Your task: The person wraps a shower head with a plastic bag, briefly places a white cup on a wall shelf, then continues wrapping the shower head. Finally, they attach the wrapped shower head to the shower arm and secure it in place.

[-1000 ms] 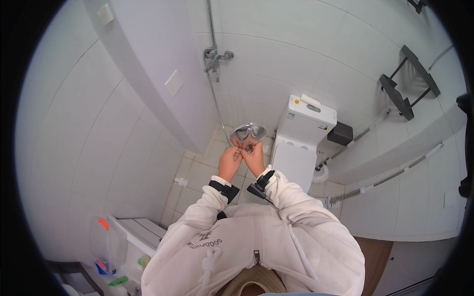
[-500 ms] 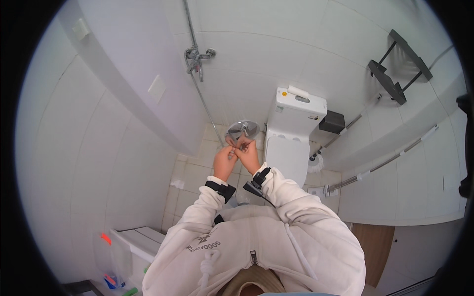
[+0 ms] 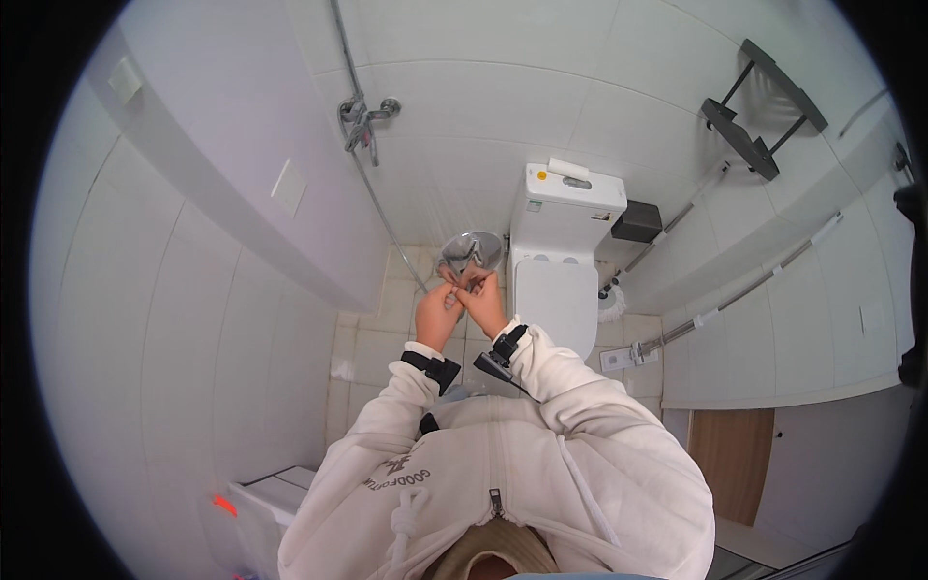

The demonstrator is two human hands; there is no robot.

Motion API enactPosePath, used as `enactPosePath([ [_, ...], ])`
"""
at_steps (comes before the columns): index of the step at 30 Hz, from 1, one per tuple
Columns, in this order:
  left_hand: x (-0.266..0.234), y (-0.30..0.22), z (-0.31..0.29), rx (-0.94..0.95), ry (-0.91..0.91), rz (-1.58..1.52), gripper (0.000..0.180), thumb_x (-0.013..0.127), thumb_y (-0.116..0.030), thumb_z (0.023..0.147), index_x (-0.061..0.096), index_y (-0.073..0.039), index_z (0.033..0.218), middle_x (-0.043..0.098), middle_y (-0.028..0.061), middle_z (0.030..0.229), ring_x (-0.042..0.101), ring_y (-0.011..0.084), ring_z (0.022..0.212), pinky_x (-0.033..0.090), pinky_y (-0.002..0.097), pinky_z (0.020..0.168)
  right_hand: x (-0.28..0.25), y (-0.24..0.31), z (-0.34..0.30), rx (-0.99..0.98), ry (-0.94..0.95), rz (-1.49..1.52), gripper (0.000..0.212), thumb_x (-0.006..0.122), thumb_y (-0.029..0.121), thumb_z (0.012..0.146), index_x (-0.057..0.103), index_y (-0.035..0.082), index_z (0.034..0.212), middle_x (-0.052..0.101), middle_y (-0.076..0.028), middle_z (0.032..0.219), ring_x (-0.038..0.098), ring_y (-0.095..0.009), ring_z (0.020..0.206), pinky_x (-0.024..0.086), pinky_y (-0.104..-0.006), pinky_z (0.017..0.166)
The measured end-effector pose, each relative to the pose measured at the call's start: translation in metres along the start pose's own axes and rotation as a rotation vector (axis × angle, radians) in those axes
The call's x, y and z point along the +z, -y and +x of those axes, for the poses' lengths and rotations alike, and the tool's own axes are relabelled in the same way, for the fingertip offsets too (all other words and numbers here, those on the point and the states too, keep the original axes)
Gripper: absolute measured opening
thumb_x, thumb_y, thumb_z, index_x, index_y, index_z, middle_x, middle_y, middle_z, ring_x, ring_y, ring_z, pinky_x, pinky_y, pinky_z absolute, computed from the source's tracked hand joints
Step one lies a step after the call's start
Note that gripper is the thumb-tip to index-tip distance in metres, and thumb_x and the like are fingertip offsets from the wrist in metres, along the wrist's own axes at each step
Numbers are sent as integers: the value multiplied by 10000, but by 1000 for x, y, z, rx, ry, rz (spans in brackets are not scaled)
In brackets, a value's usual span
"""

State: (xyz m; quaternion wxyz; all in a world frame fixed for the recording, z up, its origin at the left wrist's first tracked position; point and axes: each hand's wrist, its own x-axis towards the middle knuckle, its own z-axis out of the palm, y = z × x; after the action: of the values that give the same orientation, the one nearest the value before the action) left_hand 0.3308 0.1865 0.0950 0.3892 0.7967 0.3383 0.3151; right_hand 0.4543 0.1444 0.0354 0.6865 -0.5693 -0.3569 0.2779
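My left hand (image 3: 438,317) and my right hand (image 3: 485,305) meet in front of me, fingertips pinched together and touching. Both are closed; whatever they hold, if anything, is too small to make out. Just beyond the fingertips stands a round, shiny grey container (image 3: 490,249) on the tiled floor, partly covered by my fingers. Pinkish shapes show against it by the fingers, too blurred to name. Black straps go round both of my wrists, over pale sleeves.
A white toilet (image 3: 556,302) with its lid down stands right of the container, a toilet brush (image 3: 611,307) beside it. Farther left, a shower mixer (image 3: 360,121) with a hose hangs on the wall. A mop (image 3: 720,314) leans at the right, below a dark folding rack (image 3: 768,111).
The view has shifted slightly, so the toilet and shower mixer sit a little farther left and up. My hands stay together at nearly the same spot, fingers still pinched.
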Motion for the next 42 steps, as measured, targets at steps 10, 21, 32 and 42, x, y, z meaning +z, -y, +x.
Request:
enactPosePath([
  [10,-6,20,11,-29,-27,64,215,752,-100,753,652,-23,927,644,150,795,599,307,707,476,394,640,25,32,-3,-11,-40,116,358,759,-50,785,489,6,1013,602,-60,920,590,-124,876,504,-276,774],
  [21,-17,24,22,77,-66,-9,326,801,-230,824,568,-56,972,667,152,919,639,389,852,490,449,709,37,34,1,-15,22,91,326,753,-25,810,502,35,1009,578,-37,939,573,-95,853,492,-242,738],
  [32,-1,46,26,-81,11,-484,248,738,-36,872,571,-51,1054,609,15,891,604,98,815,508,266,741,25,21,11,-30,129,3,347,737,33,878,516,38,1146,589,-15,1002,548,-42,816,468,-197,724],
  [42,14,57,56,-71,-7,-261,271,748,-13,866,553,-38,1052,641,40,881,627,114,824,516,266,770,-29,-23,26,246,0,-120,587,814,191,841,482,-10,1280,597,-157,1199,635,-245,1123,538,-364,932],
])
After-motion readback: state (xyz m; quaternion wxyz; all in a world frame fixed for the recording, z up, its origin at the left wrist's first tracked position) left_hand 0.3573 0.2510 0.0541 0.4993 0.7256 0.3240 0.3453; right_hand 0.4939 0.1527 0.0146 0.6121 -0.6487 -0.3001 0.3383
